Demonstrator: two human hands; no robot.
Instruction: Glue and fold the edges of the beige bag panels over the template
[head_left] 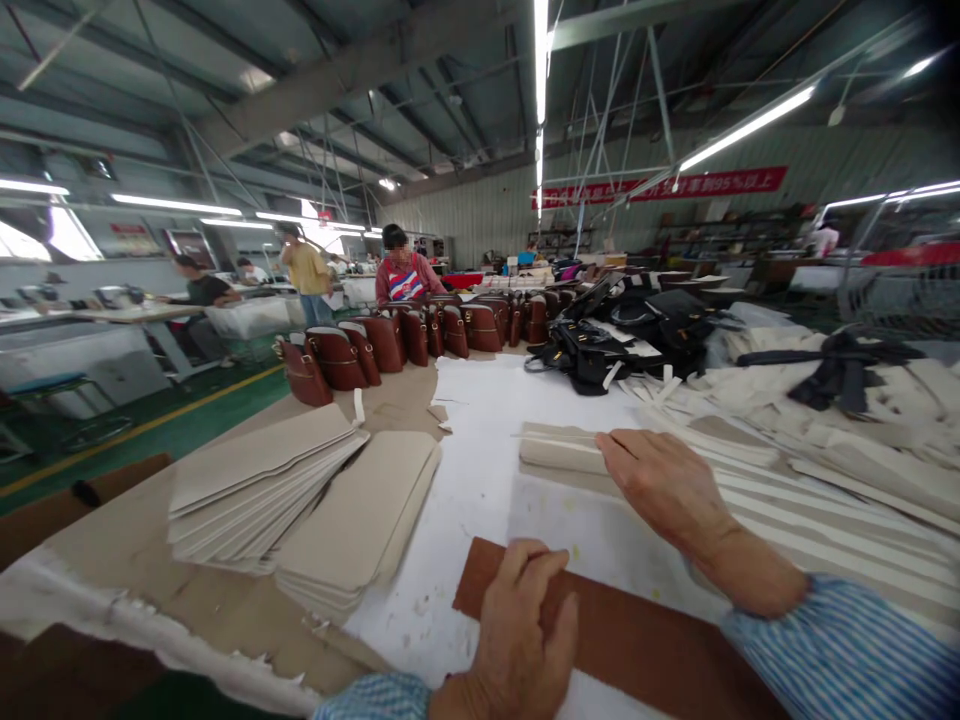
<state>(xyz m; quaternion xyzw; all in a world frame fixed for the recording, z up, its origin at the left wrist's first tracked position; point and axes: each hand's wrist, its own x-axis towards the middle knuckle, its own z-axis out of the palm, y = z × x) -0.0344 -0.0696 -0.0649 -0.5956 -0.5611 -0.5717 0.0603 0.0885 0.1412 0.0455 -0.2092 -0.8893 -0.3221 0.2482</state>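
Observation:
My left hand (525, 630) lies on a long brown leather-like strip (645, 640), its fingers bent over the strip's left end and the thumb apart. Farther forward, my right hand (667, 490) has its fingers together at a beige folded or stacked piece (559, 450). Its fingertips pinch near the top edge, where a thin pale line sticks out to the left. What lies under that palm is hidden. Both hands work over white sheet (480, 470) covering the table.
Two stacks of beige panels, one fanned (255, 480) and one neater (360, 510), lie at left. Brown bags (386, 342) stand in a row behind. Black bags (637, 325) are heaped at back right, beside pale strips (862, 460). A co-worker (409, 270) is across the table.

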